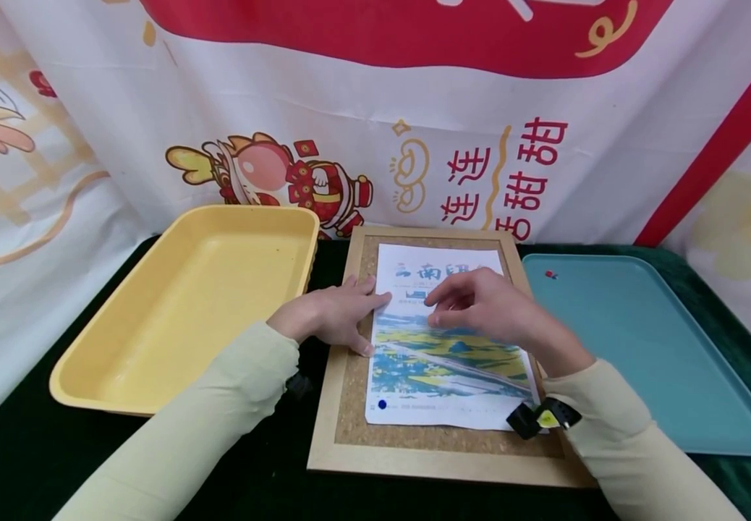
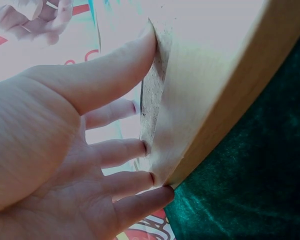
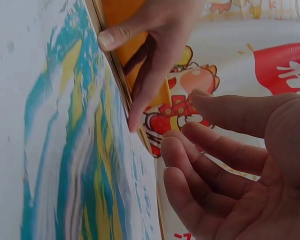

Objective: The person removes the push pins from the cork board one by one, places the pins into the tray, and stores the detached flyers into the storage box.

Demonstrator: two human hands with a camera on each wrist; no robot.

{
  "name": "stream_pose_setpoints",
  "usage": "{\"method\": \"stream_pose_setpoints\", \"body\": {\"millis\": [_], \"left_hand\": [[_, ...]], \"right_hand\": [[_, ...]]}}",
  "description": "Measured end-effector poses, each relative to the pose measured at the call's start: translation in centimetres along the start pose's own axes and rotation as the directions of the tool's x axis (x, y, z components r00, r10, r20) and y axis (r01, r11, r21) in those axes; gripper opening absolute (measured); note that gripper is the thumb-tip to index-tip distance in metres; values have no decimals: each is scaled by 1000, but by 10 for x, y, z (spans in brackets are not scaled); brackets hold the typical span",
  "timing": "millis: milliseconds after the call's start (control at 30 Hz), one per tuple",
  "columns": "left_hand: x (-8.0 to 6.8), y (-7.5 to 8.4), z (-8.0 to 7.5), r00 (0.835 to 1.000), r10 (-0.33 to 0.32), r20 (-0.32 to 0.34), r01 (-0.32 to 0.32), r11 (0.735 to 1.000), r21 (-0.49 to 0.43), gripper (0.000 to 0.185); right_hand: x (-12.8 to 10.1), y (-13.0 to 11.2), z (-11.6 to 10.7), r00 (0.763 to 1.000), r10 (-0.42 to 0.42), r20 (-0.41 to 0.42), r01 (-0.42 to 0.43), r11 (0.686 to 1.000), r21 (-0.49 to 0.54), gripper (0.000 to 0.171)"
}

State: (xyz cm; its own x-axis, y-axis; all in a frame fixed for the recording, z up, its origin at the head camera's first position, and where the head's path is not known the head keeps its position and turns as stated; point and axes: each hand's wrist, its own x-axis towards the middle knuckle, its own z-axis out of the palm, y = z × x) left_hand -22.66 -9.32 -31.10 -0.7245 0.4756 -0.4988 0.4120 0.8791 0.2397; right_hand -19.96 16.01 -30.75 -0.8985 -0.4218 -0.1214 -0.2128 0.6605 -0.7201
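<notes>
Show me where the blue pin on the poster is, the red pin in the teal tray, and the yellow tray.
blue pin (image 1: 382, 404), head view, on its round head at the poster's lower left corner.
red pin (image 1: 550, 275), head view, on its head, far end of the teal tray.
yellow tray (image 1: 219, 289), head view, on its bare floor.

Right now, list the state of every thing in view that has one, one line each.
Left hand: open, fingers straight, pressing the poster's left edge.
Right hand: fingers relaxed, over the poster, holding nothing.
Poster: flat on the cork board, blue pin at its lower left corner.
Cork board: flat on the table.
Yellow tray: empty.
Blue tray: holds one red pin.
</notes>
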Motion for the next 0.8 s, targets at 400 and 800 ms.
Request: {"method": "stream_pose_setpoints", "body": {"millis": [400,800], "left_hand": [[0,0,-1,1000,4,-6,-4,1000,-1,92],[1,-1,-1,1000,4,-4,-4,1000,2,93]], "right_hand": [[-2,-18,27,986,-50,157,37,996,82,19],[-1,-26,49,962,-72,262,39,991,130,14]]}}
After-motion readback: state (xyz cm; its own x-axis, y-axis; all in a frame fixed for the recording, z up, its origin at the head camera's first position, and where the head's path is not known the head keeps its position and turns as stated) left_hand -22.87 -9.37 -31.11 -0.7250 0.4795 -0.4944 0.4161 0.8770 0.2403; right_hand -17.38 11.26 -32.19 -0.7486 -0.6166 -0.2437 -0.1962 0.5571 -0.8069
